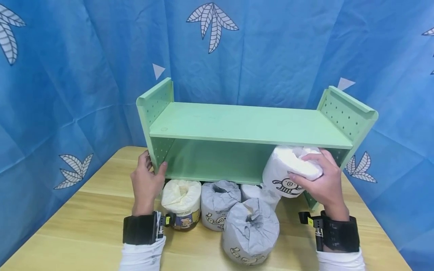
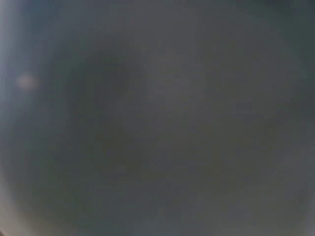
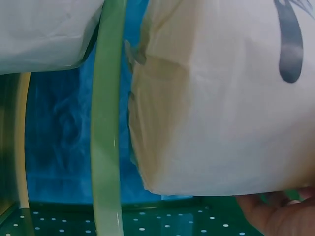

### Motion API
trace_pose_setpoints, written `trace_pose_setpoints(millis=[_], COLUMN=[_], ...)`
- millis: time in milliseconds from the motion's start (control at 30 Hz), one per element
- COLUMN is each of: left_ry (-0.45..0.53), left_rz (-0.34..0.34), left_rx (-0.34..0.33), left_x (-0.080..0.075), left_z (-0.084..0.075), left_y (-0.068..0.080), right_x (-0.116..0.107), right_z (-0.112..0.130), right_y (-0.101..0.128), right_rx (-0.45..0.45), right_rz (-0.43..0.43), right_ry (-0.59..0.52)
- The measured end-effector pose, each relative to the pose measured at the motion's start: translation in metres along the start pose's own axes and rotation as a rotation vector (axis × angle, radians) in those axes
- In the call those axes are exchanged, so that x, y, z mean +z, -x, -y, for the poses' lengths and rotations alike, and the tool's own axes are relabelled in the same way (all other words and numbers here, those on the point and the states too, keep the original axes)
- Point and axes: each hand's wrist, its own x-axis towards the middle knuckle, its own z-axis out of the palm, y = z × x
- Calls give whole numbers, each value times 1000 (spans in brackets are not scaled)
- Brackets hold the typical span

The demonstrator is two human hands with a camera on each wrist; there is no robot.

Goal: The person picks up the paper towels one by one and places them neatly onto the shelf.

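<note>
A green two-tier shelf (image 1: 251,120) with perforated side panels stands on the table. My left hand (image 1: 147,182) grips its left side panel, thumb on the inner side and fingers outside. In my right hand (image 1: 325,178) is a white paper-wrapped toilet roll (image 1: 287,173) with a cartoon print, held tilted at the right front of the lower tier. The right wrist view shows this roll (image 3: 211,108) up close beside a green shelf edge (image 3: 107,123), with some fingers (image 3: 275,214) below it. The left wrist view is too dark and blurred to read.
Below and before the shelf stand a cream-wrapped roll (image 1: 181,199), a grey one (image 1: 218,205), a partly hidden white one (image 1: 261,194) and a larger-looking grey one (image 1: 251,233) in front. Wooden table (image 1: 84,226); blue curtain (image 1: 271,45) behind.
</note>
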Motion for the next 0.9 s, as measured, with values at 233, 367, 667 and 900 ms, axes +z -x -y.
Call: trace_pose_setpoints(millis=[233, 367, 667, 900], left_ry=[-7, -5, -16, -20], left_rz=[-7, -9, -7, -5], left_rx=[9, 16, 13, 5], left_x=[-2, -1, 0, 0], left_z=[-1, -1, 0, 1], left_y=[-1, -2, -2, 0], right_x=[6, 8, 14, 19], right_z=[0, 0, -3, -6], right_y=[-2, -5, -9, -9], right_rx=[18, 42, 11, 37], right_rz=[-19, -30, -66, -72], right_ry=[14, 14, 2, 32])
